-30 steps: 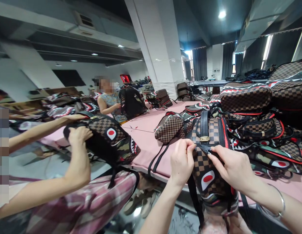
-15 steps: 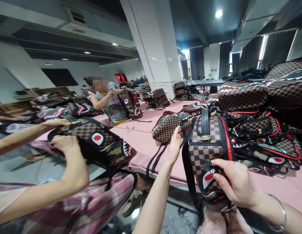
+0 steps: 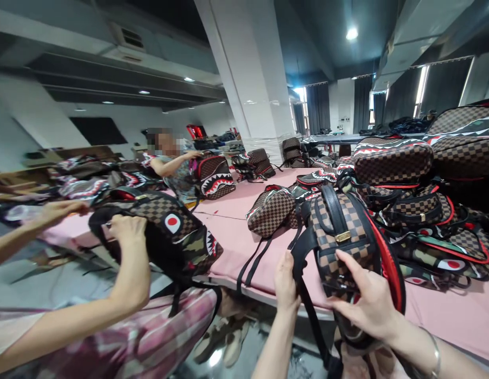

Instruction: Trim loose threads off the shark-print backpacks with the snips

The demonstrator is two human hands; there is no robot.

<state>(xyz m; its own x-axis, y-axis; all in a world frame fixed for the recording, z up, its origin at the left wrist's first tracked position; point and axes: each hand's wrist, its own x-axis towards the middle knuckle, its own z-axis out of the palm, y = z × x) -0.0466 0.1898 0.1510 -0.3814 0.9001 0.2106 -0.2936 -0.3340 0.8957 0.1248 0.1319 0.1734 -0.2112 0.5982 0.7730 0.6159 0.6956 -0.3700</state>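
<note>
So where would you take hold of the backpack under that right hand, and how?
Probably by the black top handle, fingers coming from above: it forms a raised loop at the upper end of the backpack, and neither hand covers it. The right hand is lower, over the front.

Checked backpack [image 3: 366,247], brown and black; pink tabletop [image 3: 445,310].

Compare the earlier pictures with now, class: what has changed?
The left hand let go below the gold plate and moved down beside the black strap. The right hand spread from its pinch over the backpack, which tilted, showing more red lining. The far co-worker's bag turned toothed side forward. The bag pile stayed.
</note>
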